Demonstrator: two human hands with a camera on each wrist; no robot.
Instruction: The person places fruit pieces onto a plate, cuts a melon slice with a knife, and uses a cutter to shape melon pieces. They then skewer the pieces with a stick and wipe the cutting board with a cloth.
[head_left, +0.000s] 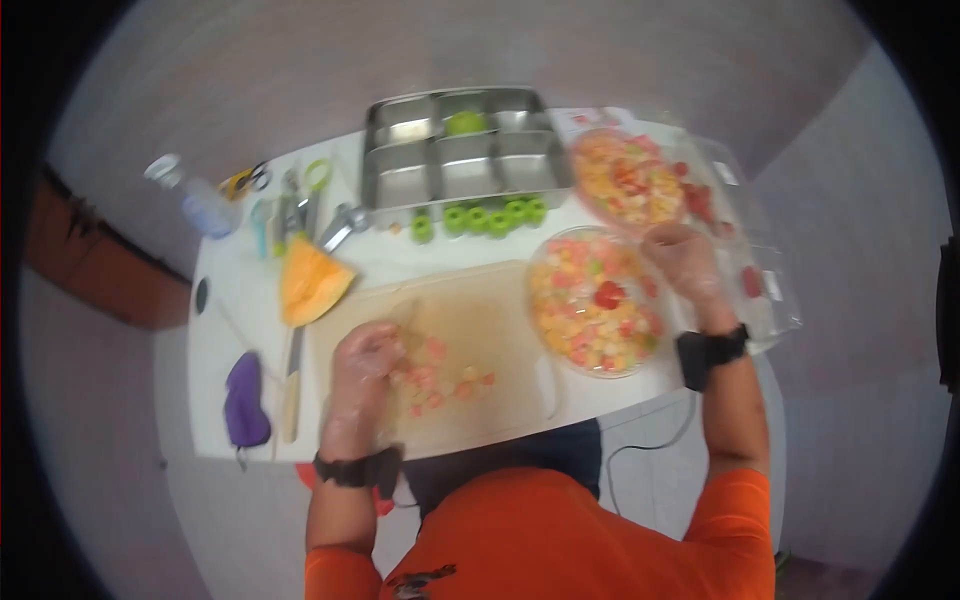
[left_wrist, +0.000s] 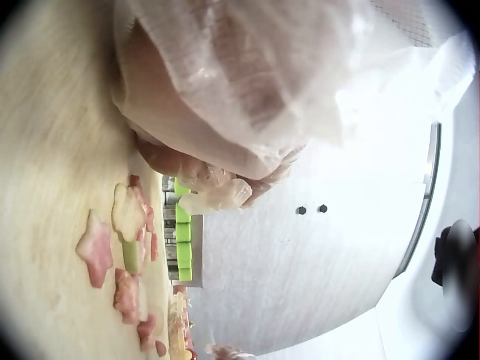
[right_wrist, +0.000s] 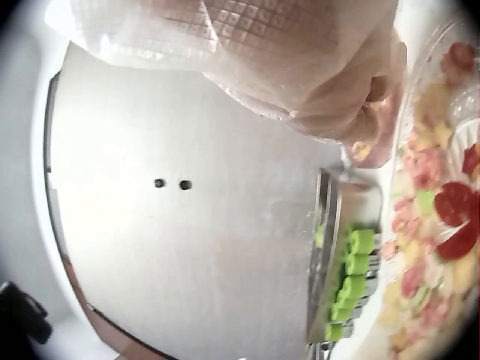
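My left hand (head_left: 365, 355), in a clear plastic glove, hovers over the left part of the wooden cutting board (head_left: 490, 310). Its fingers are curled inward; a pale translucent bit (left_wrist: 217, 196) shows at the tips, and I cannot tell whether it is fruit or glove. Beside that hand lie pink and cream fruit pieces (left_wrist: 96, 249), some star-shaped. My right hand (head_left: 685, 260), also gloved, has its fingers curled by the upper right rim of a clear bowl (head_left: 540, 335) of cut fruit. Nothing shows in its fingers. Red slices (head_left: 608, 295) sit mid-bowl.
Behind stands a second fruit bowl (head_left: 582, 200). A steel compartment tray (head_left: 405, 185) has green-topped cutters (head_left: 478, 221) along its front. To the left are an orange melon wedge (head_left: 312, 280), a knife (head_left: 291, 400), a purple pouch (head_left: 245, 400) and a spray bottle (head_left: 205, 208). Clear plastic boxes (head_left: 775, 305) flank the right.
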